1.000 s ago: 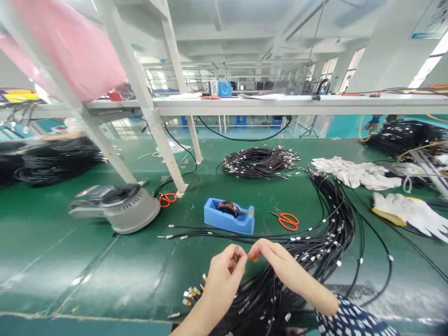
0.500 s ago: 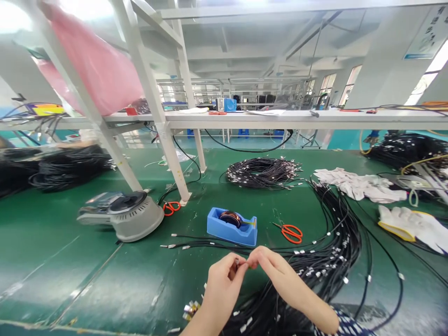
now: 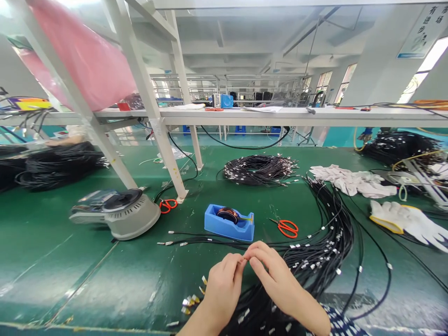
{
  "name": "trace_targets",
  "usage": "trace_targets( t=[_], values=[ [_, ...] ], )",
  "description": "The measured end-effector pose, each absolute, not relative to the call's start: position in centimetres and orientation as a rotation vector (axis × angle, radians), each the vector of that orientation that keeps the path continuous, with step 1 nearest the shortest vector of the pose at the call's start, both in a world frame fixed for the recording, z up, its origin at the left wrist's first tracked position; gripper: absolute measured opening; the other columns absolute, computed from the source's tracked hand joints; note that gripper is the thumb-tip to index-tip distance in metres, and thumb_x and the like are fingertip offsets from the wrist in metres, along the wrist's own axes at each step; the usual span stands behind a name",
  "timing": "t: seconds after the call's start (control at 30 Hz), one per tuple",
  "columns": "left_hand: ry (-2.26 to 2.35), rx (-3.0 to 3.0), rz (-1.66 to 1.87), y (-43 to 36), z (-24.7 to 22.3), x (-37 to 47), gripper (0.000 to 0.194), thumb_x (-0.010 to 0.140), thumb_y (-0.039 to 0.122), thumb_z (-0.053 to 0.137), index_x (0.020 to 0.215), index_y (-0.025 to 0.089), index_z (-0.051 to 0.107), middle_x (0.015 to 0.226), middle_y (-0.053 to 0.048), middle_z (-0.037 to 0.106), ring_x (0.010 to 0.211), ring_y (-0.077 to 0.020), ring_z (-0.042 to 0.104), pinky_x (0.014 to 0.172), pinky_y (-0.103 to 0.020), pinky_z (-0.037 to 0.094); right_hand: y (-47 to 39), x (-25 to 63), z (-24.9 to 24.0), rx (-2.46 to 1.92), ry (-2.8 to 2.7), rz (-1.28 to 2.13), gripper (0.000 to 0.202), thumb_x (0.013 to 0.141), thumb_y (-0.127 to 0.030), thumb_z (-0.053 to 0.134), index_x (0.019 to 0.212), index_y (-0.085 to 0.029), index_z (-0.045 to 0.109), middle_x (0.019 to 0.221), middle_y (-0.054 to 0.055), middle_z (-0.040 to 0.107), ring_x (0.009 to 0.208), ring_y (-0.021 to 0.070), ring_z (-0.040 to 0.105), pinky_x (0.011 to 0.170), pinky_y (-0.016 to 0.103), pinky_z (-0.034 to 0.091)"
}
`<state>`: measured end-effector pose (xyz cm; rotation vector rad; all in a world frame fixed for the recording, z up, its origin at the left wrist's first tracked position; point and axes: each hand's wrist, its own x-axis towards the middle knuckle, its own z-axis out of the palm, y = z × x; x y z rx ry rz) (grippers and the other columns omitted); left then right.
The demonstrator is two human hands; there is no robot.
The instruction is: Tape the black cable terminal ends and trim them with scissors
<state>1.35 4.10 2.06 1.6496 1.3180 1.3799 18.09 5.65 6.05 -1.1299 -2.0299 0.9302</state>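
Observation:
My left hand (image 3: 224,282) and my right hand (image 3: 271,273) meet at the fingertips above the near part of the green table. Both are pinched closed, and whatever lies between the fingers is hidden. Under and beside my right hand spreads a large bundle of black cables (image 3: 315,261) with small white tags. Several cable ends with yellowish tips (image 3: 191,301) lie left of my left wrist. Just beyond my hands stands a blue tape dispenser (image 3: 229,224) with a roll of amber tape. Orange-handled scissors (image 3: 287,228) rest to its right.
A grey round tape machine (image 3: 129,214) stands at left, near red-handled scissors (image 3: 168,205) and a white shelf post (image 3: 168,154). A coiled cable bundle (image 3: 259,169) lies farther back. White gloves (image 3: 408,221) are at right. Across the back runs a white shelf (image 3: 297,117).
The view has shifted slightly, so the scene sits a little farther left and higher. My fingertips stay together; my left fingers have closed in and my right hand has turned slightly over them.

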Motion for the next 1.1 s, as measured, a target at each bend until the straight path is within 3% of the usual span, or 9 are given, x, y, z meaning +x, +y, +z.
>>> trace_targets(
  t=[0.2, 0.33, 0.43, 0.63, 0.87, 1.03, 1.1],
  values=[
    [1.378, 1.745, 1.305, 4.2, 2.5, 1.6, 0.017, 0.091, 0.029, 0.057, 0.081, 0.021, 0.068, 0.071, -0.003, 0.067, 0.061, -0.0158, 0.058, 0.061, -0.025, 0.046, 6.2, 18.4, 5.4, -1.055, -1.934, 1.014, 0.033, 0.102, -0.042, 0.038, 0.092, -0.022, 0.062, 0.1, 0.005, 0.064, 0.096, 0.0182, 0.059, 0.089, 0.032, 0.046],
    [1.452, 1.633, 1.298, 4.6, 3.0, 1.3, 0.015, 0.088, 0.029, 0.059, 0.084, 0.018, 0.069, 0.067, 0.0, 0.065, 0.056, -0.0127, 0.055, 0.054, -0.022, 0.045, 6.3, 18.6, 5.7, -0.969, -1.879, 1.041, 0.033, 0.103, -0.039, 0.036, 0.097, -0.022, 0.064, 0.104, 0.005, 0.064, 0.1, 0.0165, 0.059, 0.091, 0.03, 0.045],
    [1.451, 1.608, 1.321, 4.7, 3.2, 1.2, 0.018, 0.086, 0.029, 0.064, 0.096, 0.018, 0.072, 0.068, 0.0, 0.067, 0.055, -0.012, 0.057, 0.054, -0.022, 0.047, 6.2, 18.7, 5.9, -0.946, -1.849, 1.043, 0.034, 0.104, -0.038, 0.036, 0.1, -0.022, 0.065, 0.106, 0.005, 0.064, 0.101, 0.0158, 0.059, 0.092, 0.029, 0.045],
    [1.397, 1.827, 1.356, 4.7, 3.0, 1.3, 0.01, 0.089, 0.021, 0.062, 0.086, 0.019, 0.071, 0.077, -0.001, 0.073, 0.062, -0.0115, 0.064, 0.057, -0.02, 0.05, 6.0, 18.6, 5.6, -0.985, -1.928, 0.966, 0.03, 0.104, -0.035, 0.037, 0.105, -0.026, 0.065, 0.109, 0.003, 0.064, 0.104, 0.0159, 0.059, 0.093, 0.032, 0.045],
    [1.348, 2.251, 1.433, 4.8, 2.0, 1.1, 0.011, 0.093, 0.013, 0.055, 0.092, 0.017, 0.065, 0.076, -0.002, 0.07, 0.067, -0.0136, 0.065, 0.063, -0.023, 0.05, 5.6, 18.6, 5.5, -1.027, -2.069, 0.7, 0.022, 0.1, -0.029, 0.045, 0.114, -0.024, 0.062, 0.119, 0.007, 0.062, 0.112, 0.0205, 0.057, 0.098, 0.039, 0.043],
    [1.344, 2.105, 1.522, 4.4, 2.1, 1.3, 0.011, 0.09, 0.011, 0.058, 0.09, 0.018, 0.065, 0.074, -0.001, 0.069, 0.06, -0.0106, 0.062, 0.058, -0.02, 0.048, 6.0, 18.0, 5.2, -0.95, -1.844, 1.015, 0.029, 0.103, -0.032, 0.038, 0.104, -0.023, 0.066, 0.108, 0.005, 0.064, 0.104, 0.0166, 0.061, 0.093, 0.032, 0.049],
    [1.334, 2.004, 1.545, 4.1, 2.3, 1.4, 0.011, 0.088, 0.011, 0.059, 0.087, 0.019, 0.067, 0.072, 0.0, 0.069, 0.058, -0.0095, 0.06, 0.055, -0.019, 0.046, 6.2, 17.8, 4.9, -0.955, -1.736, 1.142, 0.031, 0.103, -0.036, 0.037, 0.108, -0.024, 0.066, 0.113, 0.006, 0.061, 0.099, 0.0154, 0.064, 0.09, 0.031, 0.051]
  ],
)
